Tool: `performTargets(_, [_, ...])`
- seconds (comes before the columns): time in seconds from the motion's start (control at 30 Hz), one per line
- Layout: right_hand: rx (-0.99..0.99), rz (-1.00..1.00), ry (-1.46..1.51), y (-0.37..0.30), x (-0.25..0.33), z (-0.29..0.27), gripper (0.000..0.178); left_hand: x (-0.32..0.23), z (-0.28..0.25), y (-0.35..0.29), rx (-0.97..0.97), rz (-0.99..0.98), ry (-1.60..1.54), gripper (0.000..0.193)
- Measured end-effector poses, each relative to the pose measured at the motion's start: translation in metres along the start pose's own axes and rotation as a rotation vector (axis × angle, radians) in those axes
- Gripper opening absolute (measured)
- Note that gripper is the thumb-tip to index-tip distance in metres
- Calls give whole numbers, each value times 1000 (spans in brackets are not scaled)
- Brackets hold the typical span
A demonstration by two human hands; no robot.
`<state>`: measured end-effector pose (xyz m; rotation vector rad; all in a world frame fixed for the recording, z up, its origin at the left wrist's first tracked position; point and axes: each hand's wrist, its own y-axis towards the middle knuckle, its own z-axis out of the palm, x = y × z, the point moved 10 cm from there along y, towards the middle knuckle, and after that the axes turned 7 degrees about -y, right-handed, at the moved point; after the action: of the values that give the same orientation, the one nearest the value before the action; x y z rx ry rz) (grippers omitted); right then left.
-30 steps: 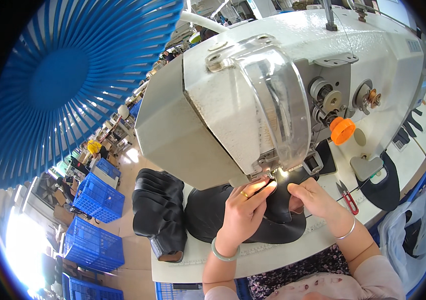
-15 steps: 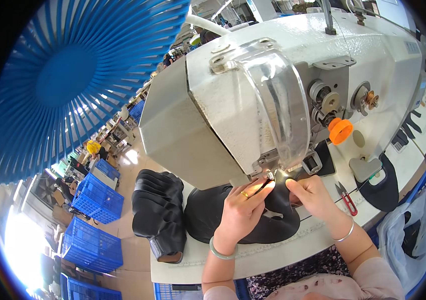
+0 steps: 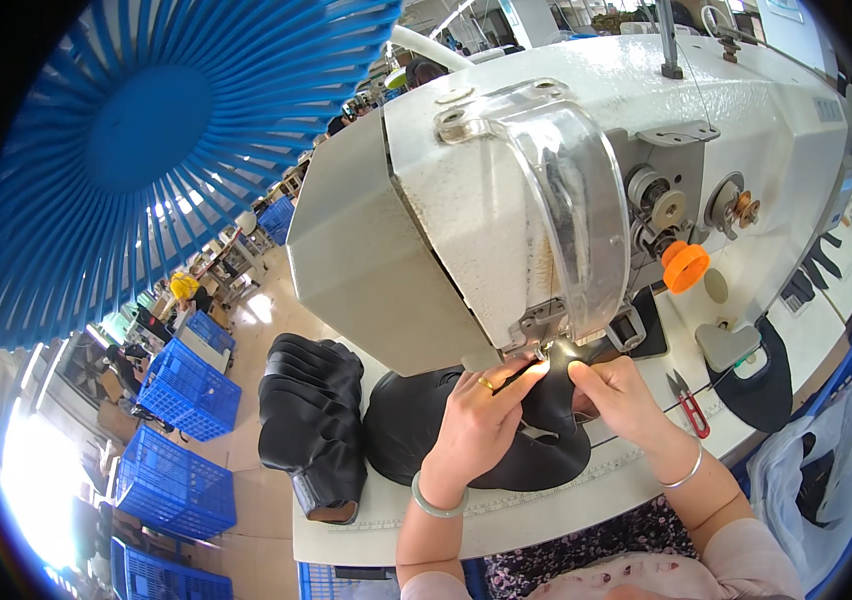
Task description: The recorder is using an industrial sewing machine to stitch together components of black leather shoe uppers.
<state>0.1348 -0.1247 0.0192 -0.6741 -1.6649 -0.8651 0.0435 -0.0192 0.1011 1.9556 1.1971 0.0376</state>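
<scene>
Right now both hands press on a black cloth piece [image 3: 506, 440] lying flat on the desk [image 3: 586, 500], under the big white sewing machine [image 3: 566, 190]. The left hand [image 3: 481, 425] lies on top of the cloth, fingers stretched toward the needle, with a thin stick-like tool under its fingers. The right hand [image 3: 621, 395] pinches the cloth edge just beside the needle. The needle sits just past both fingertips, and both hands are about as near. A stack of black pieces [image 3: 311, 420] rests left of the left hand. Red snips [image 3: 688, 405] lie right of the right hand.
</scene>
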Motion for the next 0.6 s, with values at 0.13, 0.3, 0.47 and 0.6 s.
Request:
performTargets(0.13, [2,-80,-252,-12,3,-8,40,-2,2,-1,11,15,-3,38])
performTargets(0.3, [-532,-551,-598,-84,59,-114,17,1,5,-4,5,11,0,41])
performTargets(0.47, [-1454,-637,-800,-152,116,-359,36,-1,7,-8,-40,-106,-4,43])
performTargets(0.6, [-1320,-214,-585,-112,77,-514,42,-26,27,-3,-268,-40,278,58])
